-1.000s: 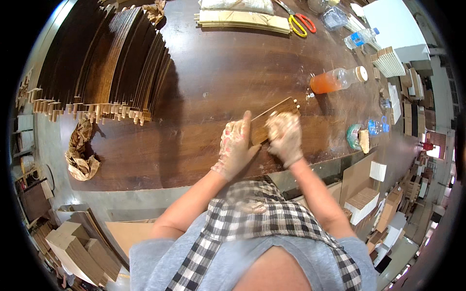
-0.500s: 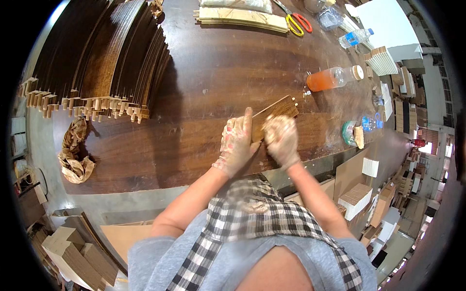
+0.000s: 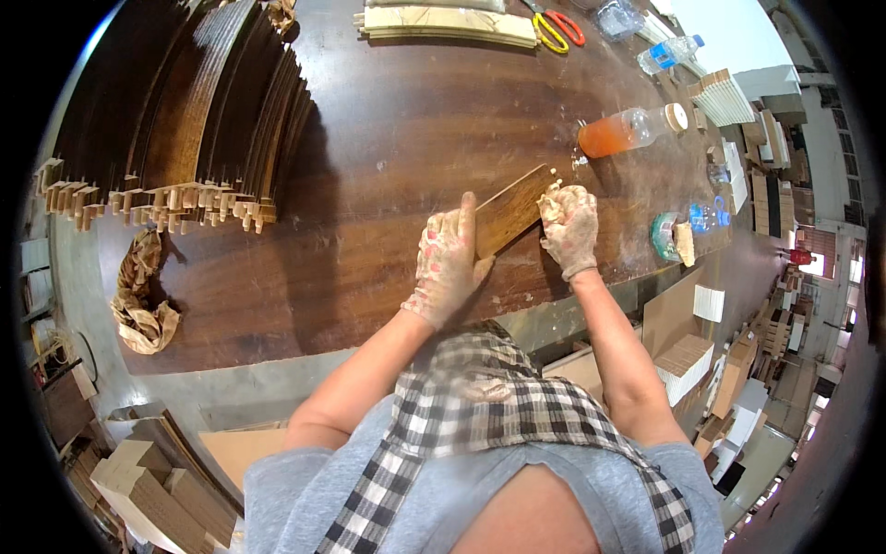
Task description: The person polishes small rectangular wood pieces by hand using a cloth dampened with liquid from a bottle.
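Note:
A short brown wooden board (image 3: 509, 214) with pale dowel pegs at its far right end lies slantwise in front of me. My left hand (image 3: 443, 263), in a stained whitish glove, grips its left end, thumb and fingers on either side. My right hand (image 3: 572, 231), gloved too, is closed round a pale cream wad (image 3: 552, 205), cloth or sponge, by the board's right end. Most of the wad is hidden in the fingers. The board's upper face looks dark and glossy.
Stacked dark boards with dowels (image 3: 175, 120) fill the table's far left, above crumpled brown paper (image 3: 143, 295). To the right stand a bottle of orange liquid (image 3: 628, 132), a green-rimmed container (image 3: 664, 236) and water bottles (image 3: 669, 55). Scissors (image 3: 558, 30) and pale strips (image 3: 448, 25) lie at the back.
My right hand has moved right with the wad, from the middle of the board to its right end. The left hand keeps its grip on the board.

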{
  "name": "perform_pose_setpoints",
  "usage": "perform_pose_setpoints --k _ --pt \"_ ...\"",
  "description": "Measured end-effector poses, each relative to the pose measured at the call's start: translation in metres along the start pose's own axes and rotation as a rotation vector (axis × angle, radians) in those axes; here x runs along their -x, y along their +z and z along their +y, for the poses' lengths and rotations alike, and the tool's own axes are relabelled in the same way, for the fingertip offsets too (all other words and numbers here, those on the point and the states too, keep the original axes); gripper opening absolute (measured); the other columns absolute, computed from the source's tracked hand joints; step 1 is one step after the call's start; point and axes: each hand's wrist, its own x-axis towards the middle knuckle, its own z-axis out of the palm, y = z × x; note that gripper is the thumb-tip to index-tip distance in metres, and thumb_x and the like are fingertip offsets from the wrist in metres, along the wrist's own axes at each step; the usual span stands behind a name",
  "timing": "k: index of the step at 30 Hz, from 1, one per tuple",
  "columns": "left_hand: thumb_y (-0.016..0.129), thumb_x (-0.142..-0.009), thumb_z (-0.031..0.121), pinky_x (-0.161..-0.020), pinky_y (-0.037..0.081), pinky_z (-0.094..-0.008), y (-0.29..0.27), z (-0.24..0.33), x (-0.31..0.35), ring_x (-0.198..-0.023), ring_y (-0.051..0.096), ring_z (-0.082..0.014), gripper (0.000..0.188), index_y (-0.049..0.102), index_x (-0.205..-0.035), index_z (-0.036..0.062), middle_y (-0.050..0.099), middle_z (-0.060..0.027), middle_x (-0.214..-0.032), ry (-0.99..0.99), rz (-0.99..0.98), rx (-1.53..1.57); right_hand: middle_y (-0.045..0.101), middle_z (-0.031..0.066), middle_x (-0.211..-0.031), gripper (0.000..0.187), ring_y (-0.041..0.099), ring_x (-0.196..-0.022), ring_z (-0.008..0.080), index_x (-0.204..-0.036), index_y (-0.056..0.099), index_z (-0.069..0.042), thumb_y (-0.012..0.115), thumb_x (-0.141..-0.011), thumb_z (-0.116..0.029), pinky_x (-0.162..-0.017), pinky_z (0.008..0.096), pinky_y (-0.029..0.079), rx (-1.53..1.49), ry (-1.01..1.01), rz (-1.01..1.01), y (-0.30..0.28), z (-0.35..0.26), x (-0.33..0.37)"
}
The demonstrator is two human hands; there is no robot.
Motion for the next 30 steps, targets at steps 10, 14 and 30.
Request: perform_pose_setpoints --k 10,14,30 --pt "0.084 -0.071 0.016 -0.104 0.043 -0.0500 0.004 0.001 -0.001 -0.118 0.051 -0.0400 0.107 0.024 -0.157 -0.0045 0.055 -0.0215 -0.129 0.005 0.003 0.055 0.061 0.0151 -0.080 0.012 0.059 -0.080 0.0309 -0.078 0.064 -0.011 0.058 -0.087 -0.015 -0.076 0.0451 0.046 0.227 -0.189 -0.052 0.014 0.031 -0.020" --pt "0.086 -0.070 0.015 -0.104 0.043 -0.0495 0.018 -0.015 0.003 -0.118 0.051 -0.0398 0.108 0.025 -0.157 -0.0048 0.056 -0.0210 -0.129 0.019 0.063 -0.019 0.066 0.0124 -0.082 0.015 0.063 -0.083 0.0290 -0.076 0.065 -0.010 0.056 -0.087 -0.016 -0.078 0.0434 0.048 -0.056 -0.368 -0.026 0.023 -0.087 0.009" --pt "0.089 -0.064 0.009 -0.097 0.046 -0.0456 -0.004 -0.012 0.000 -0.109 0.055 -0.0357 0.109 0.030 -0.155 -0.0062 0.060 -0.0175 -0.117 0.124 0.106 0.011 0.072 0.0077 -0.096 0.017 0.065 -0.096 0.0285 -0.093 0.074 -0.014 0.070 -0.077 -0.018 -0.089 0.0449 0.050 -0.276 -0.416 -0.014 0.013 -0.077 -0.021"
